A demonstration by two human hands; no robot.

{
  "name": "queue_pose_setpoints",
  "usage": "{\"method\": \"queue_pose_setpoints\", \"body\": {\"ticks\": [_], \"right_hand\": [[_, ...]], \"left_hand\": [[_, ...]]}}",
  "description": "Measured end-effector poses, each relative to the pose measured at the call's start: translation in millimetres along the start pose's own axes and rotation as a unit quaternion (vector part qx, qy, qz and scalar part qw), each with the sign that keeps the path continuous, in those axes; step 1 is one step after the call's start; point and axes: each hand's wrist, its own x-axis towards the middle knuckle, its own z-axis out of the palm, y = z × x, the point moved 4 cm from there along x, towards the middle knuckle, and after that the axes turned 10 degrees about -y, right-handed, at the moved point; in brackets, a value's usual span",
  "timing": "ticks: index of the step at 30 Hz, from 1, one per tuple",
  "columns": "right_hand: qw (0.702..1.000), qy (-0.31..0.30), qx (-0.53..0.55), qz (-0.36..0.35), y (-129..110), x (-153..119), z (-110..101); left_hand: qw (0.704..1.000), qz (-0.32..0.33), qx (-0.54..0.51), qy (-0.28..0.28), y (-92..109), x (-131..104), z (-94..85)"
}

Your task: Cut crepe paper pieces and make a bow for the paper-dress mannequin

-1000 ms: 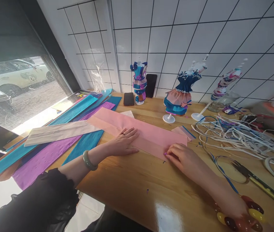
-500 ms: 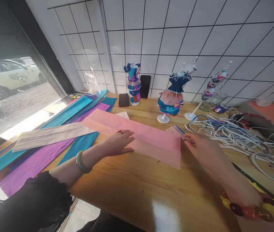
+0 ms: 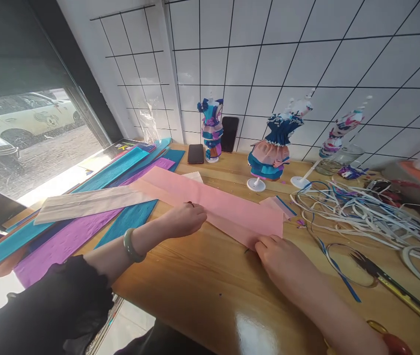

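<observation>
A long sheet of pink crepe paper (image 3: 228, 204) lies slantwise across the wooden table. At its near edge, around the middle, my left hand (image 3: 187, 218) is closed on the paper. My right hand (image 3: 278, 251) grips the near edge close to the right-hand corner. Fingers hide the exact grip points on both sides. Beyond my right hand rests a small pink scrap with a blue strip (image 3: 286, 207). The sheet's far left end overlaps a cream strip (image 3: 87, 204) and a purple sheet (image 3: 69, 241).
Three small dress forms stand along the tiled wall: a layered one (image 3: 211, 130), a navy-topped one (image 3: 274, 148) and a slim one (image 3: 337, 138). Two phones, one a flat phone (image 3: 195, 154), are nearby. Tangled white strips (image 3: 372, 212) and a yellow-black cutter (image 3: 398, 288) lie right.
My left hand has gone from lying flat on the pink paper to closing on its near edge. My right hand has moved from the scrap to the near right corner.
</observation>
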Motion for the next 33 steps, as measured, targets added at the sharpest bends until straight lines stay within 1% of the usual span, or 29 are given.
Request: {"method": "queue_pose_setpoints", "body": {"ticks": [4, 8, 11, 14, 18, 20, 22, 25, 27, 29, 33], "right_hand": [[0.999, 0.021, 0.029, 0.012, 10, -1, -7], [0.998, 0.041, 0.045, 0.024, 22, -1, -12], [0.996, 0.053, 0.071, 0.024, 32, -2, -10], [0.994, 0.071, 0.082, 0.028, 43, -1, -2], [0.991, 0.100, 0.080, 0.044, 59, 4, 9], [0.986, 0.114, 0.110, 0.058, 67, 7, 12], [0.975, 0.121, 0.170, 0.074, 76, 9, 13], [0.949, 0.097, 0.285, 0.096, 86, 11, 16], [0.933, 0.086, 0.333, 0.110, 91, 11, 20], [0.925, 0.094, 0.345, 0.125, 95, 12, 23], [0.924, 0.108, 0.336, 0.146, 101, 14, 32]], "left_hand": [[0.997, -0.020, -0.077, -0.016, -3, 4, -9.6], [0.985, -0.054, -0.163, -0.020, -14, 8, -12.2], [0.975, -0.098, -0.196, -0.041, -26, 13, -10.0], [0.968, -0.116, -0.215, -0.061, -34, 19, -10.9], [0.963, -0.113, -0.233, -0.076, -38, 24, -15.8], [0.962, -0.106, -0.236, -0.082, -39, 26, -18.4], [0.962, -0.096, -0.239, -0.089, -40, 29, -20.4], [0.961, -0.080, -0.244, -0.104, -42, 35, -22.6], [0.960, -0.073, -0.248, -0.110, -45, 40, -24.2], [0.958, -0.074, -0.252, -0.120, -50, 44, -25.4], [0.957, -0.068, -0.238, -0.152, -63, 46, -26.5]]}}
